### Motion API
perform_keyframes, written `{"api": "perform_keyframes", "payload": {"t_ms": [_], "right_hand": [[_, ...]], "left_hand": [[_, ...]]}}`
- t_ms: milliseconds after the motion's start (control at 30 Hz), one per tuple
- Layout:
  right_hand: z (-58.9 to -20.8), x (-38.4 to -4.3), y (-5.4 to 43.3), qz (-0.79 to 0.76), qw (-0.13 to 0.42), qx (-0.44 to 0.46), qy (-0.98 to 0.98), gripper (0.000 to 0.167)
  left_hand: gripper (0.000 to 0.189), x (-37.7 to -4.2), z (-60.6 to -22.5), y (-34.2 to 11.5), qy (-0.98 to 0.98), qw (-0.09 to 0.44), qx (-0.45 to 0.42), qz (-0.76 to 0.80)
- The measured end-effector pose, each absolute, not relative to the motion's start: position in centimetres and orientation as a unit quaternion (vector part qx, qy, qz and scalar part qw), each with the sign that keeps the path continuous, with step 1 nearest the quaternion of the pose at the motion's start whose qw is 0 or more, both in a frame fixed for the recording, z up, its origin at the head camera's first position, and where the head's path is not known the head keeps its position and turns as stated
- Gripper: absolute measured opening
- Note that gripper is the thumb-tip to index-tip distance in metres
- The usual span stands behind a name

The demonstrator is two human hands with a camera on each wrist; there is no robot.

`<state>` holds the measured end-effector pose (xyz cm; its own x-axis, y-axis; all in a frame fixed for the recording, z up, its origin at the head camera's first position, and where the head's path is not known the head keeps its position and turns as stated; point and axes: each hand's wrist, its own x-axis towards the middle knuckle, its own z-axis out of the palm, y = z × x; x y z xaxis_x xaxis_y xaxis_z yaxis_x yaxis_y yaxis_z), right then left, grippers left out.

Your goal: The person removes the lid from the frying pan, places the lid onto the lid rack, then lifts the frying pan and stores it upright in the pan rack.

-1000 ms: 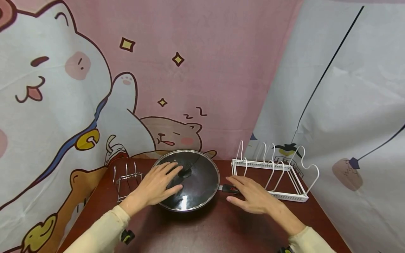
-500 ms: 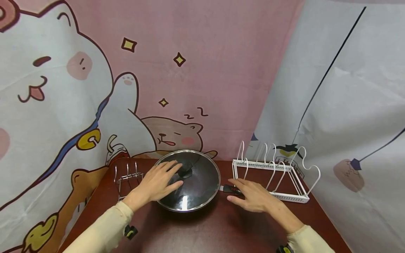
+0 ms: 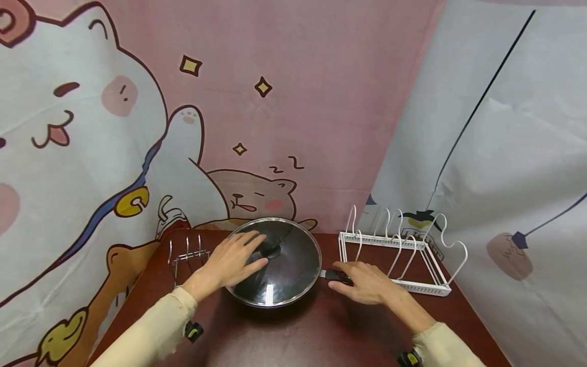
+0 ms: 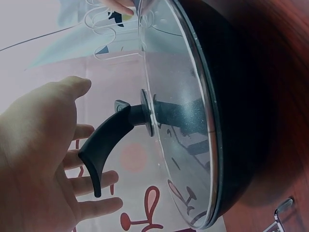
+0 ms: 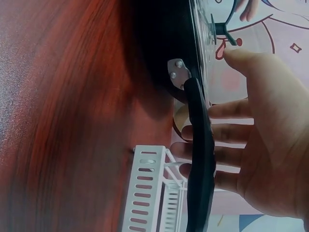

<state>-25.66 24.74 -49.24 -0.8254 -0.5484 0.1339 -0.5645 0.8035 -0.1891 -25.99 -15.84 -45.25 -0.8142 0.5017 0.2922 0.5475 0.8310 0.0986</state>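
Note:
A black frying pan (image 4: 241, 106) stands on the table, covered by a glass lid (image 3: 293, 265) with a metal rim. The lid's curved black handle (image 4: 108, 140) rises from its middle. My left hand (image 3: 229, 261) is at this handle, its fingers loosely extended behind it and the thumb apart, as the left wrist view shows. To the right of the pan, my right hand (image 3: 369, 283) is at the black pan handle (image 5: 199, 159). Its fingers reach out past the far side of that handle, and the thumb stays spread away from it.
A white rack (image 3: 424, 289) with upright wire dividers stands behind my right hand, close to the pan handle. Left of the pan is a small metal wire rack (image 3: 187, 255), partly behind my left forearm. A printed cloth (image 3: 321, 127) hangs behind the table (image 3: 293, 341).
My right hand has come slightly closer to the pan handle, its thumb now near the handle's end. My left hand stays by the lid handle. The head view has shifted slightly.

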Motion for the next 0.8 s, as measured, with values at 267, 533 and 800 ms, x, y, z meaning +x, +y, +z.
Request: {"api": "perform_keyframes", "payload": {"t_ms": [267,533,800], "right_hand": [[-49.7,-26.3,24.3,0.122,0.024,0.297,-0.947,0.045],[-50.1,-26.7,24.2,0.127,0.017,0.289,-0.949,0.046],[-50.6,-27.1,24.3,0.130,0.008,0.289,-0.949,0.041]], "left_hand": [[0.068,-26.2,-45.0,-15.8,-0.952,0.113,-0.267,-0.097],[0.067,-26.3,-44.9,-15.6,-0.956,0.105,-0.259,-0.092],[0.067,-26.5,-44.9,-15.6,-0.957,0.101,-0.253,-0.096]]}}
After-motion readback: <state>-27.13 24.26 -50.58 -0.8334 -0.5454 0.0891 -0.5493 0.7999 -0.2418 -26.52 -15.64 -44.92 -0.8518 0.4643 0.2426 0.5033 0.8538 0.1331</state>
